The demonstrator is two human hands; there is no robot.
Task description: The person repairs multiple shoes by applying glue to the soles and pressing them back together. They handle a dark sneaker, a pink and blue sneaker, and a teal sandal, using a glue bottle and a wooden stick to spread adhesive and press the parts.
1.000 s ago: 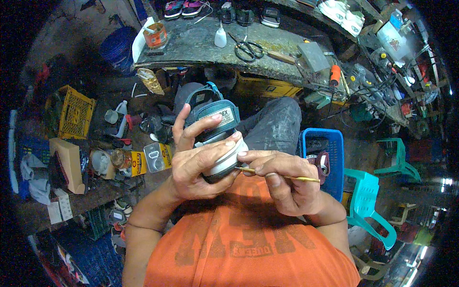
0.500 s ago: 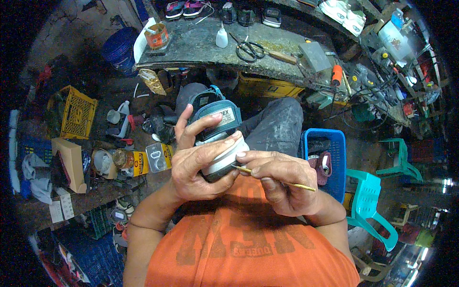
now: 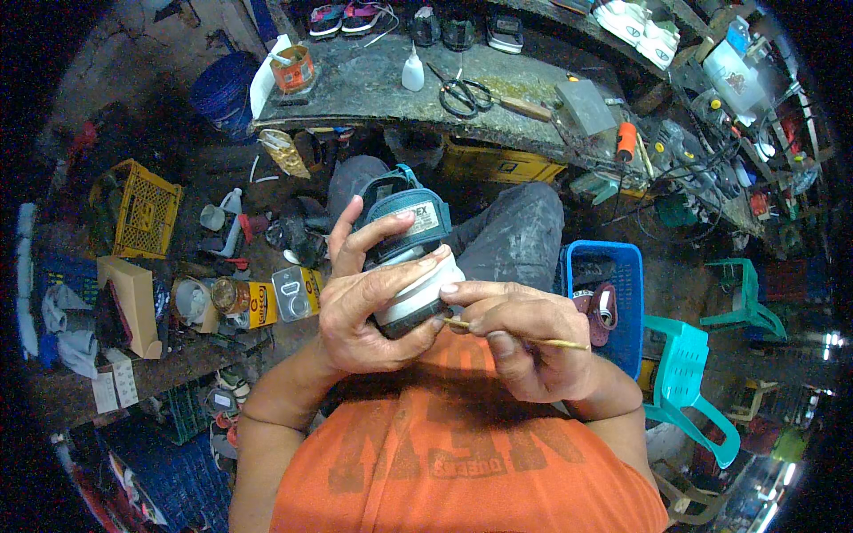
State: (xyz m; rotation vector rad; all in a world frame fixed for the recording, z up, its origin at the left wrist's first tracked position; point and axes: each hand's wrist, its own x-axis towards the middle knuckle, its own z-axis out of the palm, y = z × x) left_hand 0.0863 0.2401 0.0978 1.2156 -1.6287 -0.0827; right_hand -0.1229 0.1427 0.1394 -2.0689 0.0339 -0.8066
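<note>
A teal sandal (image 3: 418, 300) with a thick white midsole and a dark outsole is held heel toward me above my lap. Wrapped round its sides is my left hand (image 3: 360, 311), the fingers over the heel strap and midsole and the thumb side underneath. My right hand (image 3: 533, 342) pinches a thin yellowish stick (image 3: 562, 344), which slants down to the right. Its near end lies close to the lower edge of the sole, next to my left fingertips; whether it touches is unclear. My right index fingertip rests at the midsole's right side.
Ahead stands a worn workbench (image 3: 373, 93) with scissors (image 3: 465, 96), a white squeeze bottle (image 3: 412, 73) and an orange tin (image 3: 292, 69). A blue basket (image 3: 633, 258) holding a maroon shoe is at my right, beside a teal plastic stool (image 3: 680, 355). A yellow crate (image 3: 145, 213) lies left.
The stick's tip has moved down and slightly right, from the seam above the dark outsole to its lower edge. The sandal has tilted a little. My left hand keeps its hold.
</note>
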